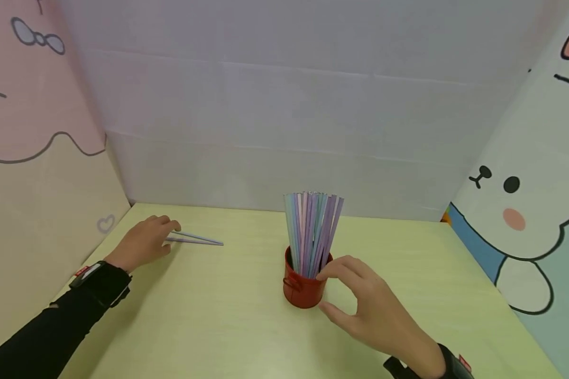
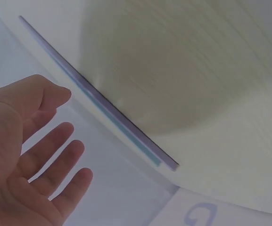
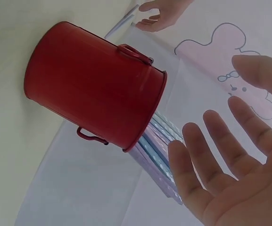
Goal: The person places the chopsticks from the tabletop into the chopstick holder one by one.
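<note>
Two slim pastel sticks, one purple (image 2: 126,119) and one light blue (image 2: 138,147), lie almost side by side on the table at the left. My left hand (image 1: 147,239) is just beside their near ends, fingers loosely bent; the left wrist view shows a gap between the thumb and the sticks. Right of the middle stands a small red bucket (image 1: 302,293) with little side handles, upright. Many more purple, pink and blue sticks (image 1: 308,226) stick up out of it. My right hand (image 1: 374,305) is at the bucket's right side, thumb and fingers spread apart, holding nothing.
The pale yellow table (image 1: 208,310) ends at a light back wall (image 1: 275,116). Printed panels rise on both sides, a pink and cream one (image 1: 38,184) at the left and one with a white cartoon animal (image 1: 540,221) at the right.
</note>
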Demonstrator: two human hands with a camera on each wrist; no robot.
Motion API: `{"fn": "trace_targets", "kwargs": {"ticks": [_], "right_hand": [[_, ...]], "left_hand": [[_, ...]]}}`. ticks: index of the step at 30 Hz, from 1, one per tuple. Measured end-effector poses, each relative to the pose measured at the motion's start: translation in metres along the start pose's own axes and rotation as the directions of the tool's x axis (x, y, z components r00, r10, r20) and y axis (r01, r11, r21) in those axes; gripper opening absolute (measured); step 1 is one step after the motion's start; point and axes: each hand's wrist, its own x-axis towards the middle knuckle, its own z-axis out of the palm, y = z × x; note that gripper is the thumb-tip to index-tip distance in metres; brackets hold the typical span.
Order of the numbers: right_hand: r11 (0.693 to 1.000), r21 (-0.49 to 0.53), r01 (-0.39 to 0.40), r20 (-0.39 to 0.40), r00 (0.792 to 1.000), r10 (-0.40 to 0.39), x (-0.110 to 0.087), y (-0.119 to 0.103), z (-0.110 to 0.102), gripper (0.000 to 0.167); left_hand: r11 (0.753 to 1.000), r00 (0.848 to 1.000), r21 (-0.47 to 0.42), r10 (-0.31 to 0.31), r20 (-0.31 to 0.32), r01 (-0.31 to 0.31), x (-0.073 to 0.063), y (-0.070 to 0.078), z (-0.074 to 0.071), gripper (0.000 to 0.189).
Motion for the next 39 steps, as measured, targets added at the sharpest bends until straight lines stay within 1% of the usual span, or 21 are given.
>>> {"fn": "trace_targets", "kwargs": {"ticks": [3, 7, 10, 13, 15, 18, 22, 26, 29, 32, 34, 36, 39], "right_hand": [[1.000, -0.012, -0.014, 0.012, 1.000, 0.014, -0.009, 0.001, 0.004, 0.050], [1.000, -0.014, -0.010, 0.018, 1.000, 0.011, -0.017, 0.005, 0.010, 0.052], [1.000, -0.014, -0.002, 0.018, 1.000, 0.002, -0.019, 0.006, 0.013, 0.053], [1.000, -0.011, -0.008, 0.024, 1.000, 0.009, -0.020, 0.006, 0.014, 0.052], [1.000, -0.005, -0.013, 0.031, 0.999, 0.013, -0.019, 0.005, 0.015, 0.051], [1.000, 0.006, -0.024, 0.043, 0.999, 0.023, -0.018, 0.005, 0.017, 0.049], [0.999, 0.009, -0.035, 0.049, 0.998, 0.034, -0.017, 0.004, 0.018, 0.048], [0.999, 0.011, -0.037, 0.045, 0.998, 0.037, -0.017, 0.005, 0.019, 0.048], [0.999, 0.012, -0.035, 0.044, 0.998, 0.035, -0.017, 0.005, 0.021, 0.048], [0.999, -0.002, -0.045, 0.047, 0.998, 0.045, -0.017, 0.006, 0.022, 0.048], [0.998, -0.021, -0.057, 0.051, 0.997, 0.058, -0.017, 0.007, 0.023, 0.048], [0.997, -0.042, -0.067, 0.055, 0.996, 0.070, -0.017, 0.008, 0.023, 0.048], [0.995, -0.062, -0.075, 0.060, 0.995, 0.078, -0.017, 0.008, 0.023, 0.048]], "left_hand": [[1.000, 0.999, 0.006, -0.006, 0.047, 0.006, -0.002, -0.012, 0.004, 0.041], [1.000, 0.997, 0.020, 0.000, 0.081, -0.001, -0.006, -0.023, 0.010, 0.037], [1.000, 0.996, 0.018, -0.002, 0.089, 0.000, -0.008, -0.031, 0.017, 0.030], [1.000, 0.997, -0.004, 0.010, 0.074, -0.010, -0.009, -0.036, 0.021, 0.019], [0.999, 0.998, -0.025, 0.025, 0.065, -0.023, -0.010, -0.038, 0.021, 0.017], [0.997, 0.997, -0.060, 0.044, 0.060, -0.040, -0.012, -0.036, 0.018, 0.024], [0.995, 0.995, -0.081, 0.058, 0.079, -0.052, -0.010, -0.033, 0.014, 0.034], [0.992, 0.989, -0.082, 0.104, 0.100, -0.096, -0.008, -0.030, 0.012, 0.040], [0.989, 0.984, -0.090, 0.132, 0.121, -0.121, -0.007, -0.025, 0.009, 0.042], [0.985, 0.978, -0.117, 0.146, 0.148, -0.129, -0.006, -0.014, 0.000, 0.040], [0.981, 0.973, -0.142, 0.159, 0.170, -0.135, -0.005, -0.002, -0.008, 0.036], [0.974, 0.966, -0.172, 0.182, 0.184, -0.150, -0.004, 0.014, -0.017, 0.033], [0.954, 0.953, -0.221, 0.245, 0.178, -0.204, -0.003, 0.039, -0.030, 0.032]]}}
